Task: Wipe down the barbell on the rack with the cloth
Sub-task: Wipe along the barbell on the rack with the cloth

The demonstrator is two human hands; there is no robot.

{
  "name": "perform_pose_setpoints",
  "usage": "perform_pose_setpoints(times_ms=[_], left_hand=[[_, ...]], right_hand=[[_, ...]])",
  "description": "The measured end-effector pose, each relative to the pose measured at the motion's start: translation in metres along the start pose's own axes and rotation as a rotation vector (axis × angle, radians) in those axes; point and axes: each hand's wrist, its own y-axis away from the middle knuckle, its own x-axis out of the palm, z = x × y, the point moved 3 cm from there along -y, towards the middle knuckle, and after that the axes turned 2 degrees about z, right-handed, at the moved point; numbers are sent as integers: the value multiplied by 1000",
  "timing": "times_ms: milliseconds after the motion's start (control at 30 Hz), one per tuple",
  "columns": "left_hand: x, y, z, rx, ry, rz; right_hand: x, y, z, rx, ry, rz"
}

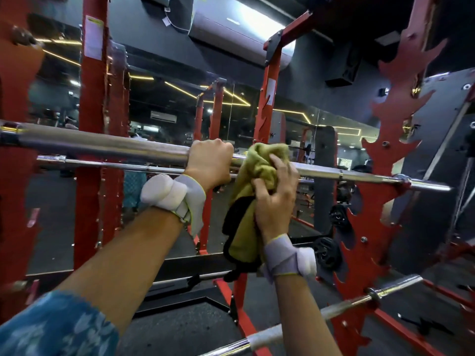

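1. Barbell (115, 147): a chrome bar running level across the view. Its right part rests in a hook of the rack's flame-cut red upright (385, 176), and its left end passes the near red post (92, 124).
2. Left hand (209, 163): closed in an overhand grip round the barbell near mid-span, with the knuckles on top and the fingers wrapped under the shaft.
3. Cloth (259, 165): olive-green with a dark edge. It is bunched over the barbell just beside the left hand, on that hand's right. The rest hangs below the bar toward the right forearm.
4. Right hand (277, 199): the fingers are curled into the cloth and the thumb is pressed into its folds. It grips the bundle at the bar and just below it. Whether the palm bears on the bar through the fabric cannot be told.
5. Wrist wraps: grey-and-white bands on the left wrist (177, 199) and the right wrist (288, 260).
6. Sleeve (51, 327): blue patterned fabric on the left arm, at the lower left corner.
7. Second bar (347, 304): lower on the rack, slanting across the lower right.
8. Weight plates (327, 251): black discs stored behind the right forearm.
9. Mirror wall (167, 104): behind the rack, reflecting yellow light strips.
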Motion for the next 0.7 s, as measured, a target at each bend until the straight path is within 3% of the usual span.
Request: perform_pose_setpoints(times_ms=[100,400,600,700], left_hand=[[3,-9,-18,24,26,-34],[10,-37,-71,152,-6,-94],[26,-45,-95,171,43,-116],[34,-45,-95,131,-57,-147]], right_hand=[[-2,-14,-20,-54,93,181],[-32,-67,-85,213,128,143],[-25,-46,-77,-24,113,180],[-36,-45,-96,21,154,137]])
